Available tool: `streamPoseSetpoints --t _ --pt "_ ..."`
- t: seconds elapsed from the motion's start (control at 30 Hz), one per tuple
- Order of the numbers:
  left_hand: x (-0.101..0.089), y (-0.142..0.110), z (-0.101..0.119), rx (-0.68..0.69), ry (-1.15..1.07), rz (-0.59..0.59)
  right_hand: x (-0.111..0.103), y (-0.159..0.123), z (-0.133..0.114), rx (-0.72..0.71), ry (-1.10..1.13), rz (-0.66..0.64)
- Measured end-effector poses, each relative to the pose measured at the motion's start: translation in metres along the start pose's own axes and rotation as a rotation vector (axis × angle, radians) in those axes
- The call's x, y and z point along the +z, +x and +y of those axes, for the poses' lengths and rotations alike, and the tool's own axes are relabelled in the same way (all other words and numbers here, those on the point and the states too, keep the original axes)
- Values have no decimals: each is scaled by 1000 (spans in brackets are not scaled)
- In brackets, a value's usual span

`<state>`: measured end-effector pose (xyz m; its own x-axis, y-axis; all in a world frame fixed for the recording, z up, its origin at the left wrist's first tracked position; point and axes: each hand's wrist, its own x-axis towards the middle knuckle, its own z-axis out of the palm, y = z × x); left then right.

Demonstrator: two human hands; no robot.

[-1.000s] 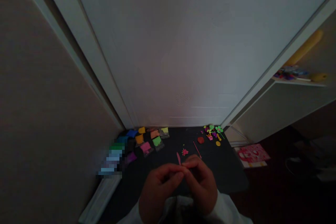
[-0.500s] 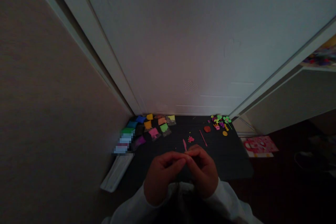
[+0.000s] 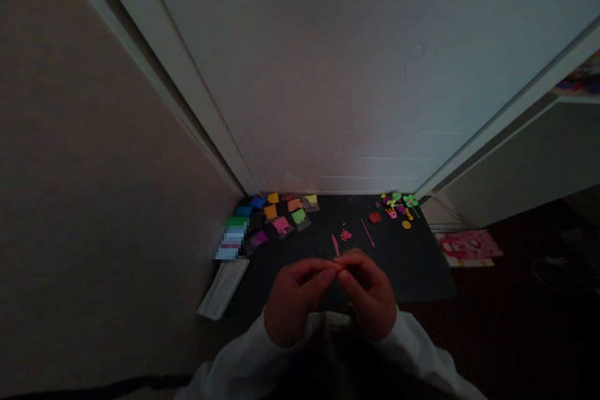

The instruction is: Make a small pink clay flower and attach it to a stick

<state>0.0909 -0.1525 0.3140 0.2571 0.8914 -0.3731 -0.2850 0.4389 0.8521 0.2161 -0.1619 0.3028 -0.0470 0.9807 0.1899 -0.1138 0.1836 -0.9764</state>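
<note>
Above the near part of the dark table (image 3: 290,275), my left hand (image 3: 299,297) and my right hand (image 3: 369,294) meet at the fingertips. Both are closed in a pinch, thumb against forefinger; whatever lies between the tips is too small and dark to make out. Just beyond them is a pink clay knife (image 3: 335,244), its lower end hidden by my fingers. Farther back are a small cluster of pink pieces (image 3: 345,235), a thin pink stick tool (image 3: 368,233) and a red lump of clay (image 3: 374,217).
Bags of coloured clay, one pink (image 3: 282,226), fill the table's left side, with a pale flat packet (image 3: 225,287) at its edge. Small colourful clay figures (image 3: 396,205) and a yellow disc (image 3: 406,224) lie at the back right. A white panel (image 3: 300,106) rises behind.
The view has shifted slightly, so the table sits higher and a little right in the picture. My hands stay pinched together at the fingertips.
</note>
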Motion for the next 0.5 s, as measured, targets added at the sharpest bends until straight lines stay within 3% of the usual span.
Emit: streamPoseSetpoints --t 0.33,0.5 --pt "-2 -1 -2 22 46 14 -5 -2 -5 -130 -204 42" --pt "1 1 -2 15 -107 -15 -5 0 -3 -142 -265 7"
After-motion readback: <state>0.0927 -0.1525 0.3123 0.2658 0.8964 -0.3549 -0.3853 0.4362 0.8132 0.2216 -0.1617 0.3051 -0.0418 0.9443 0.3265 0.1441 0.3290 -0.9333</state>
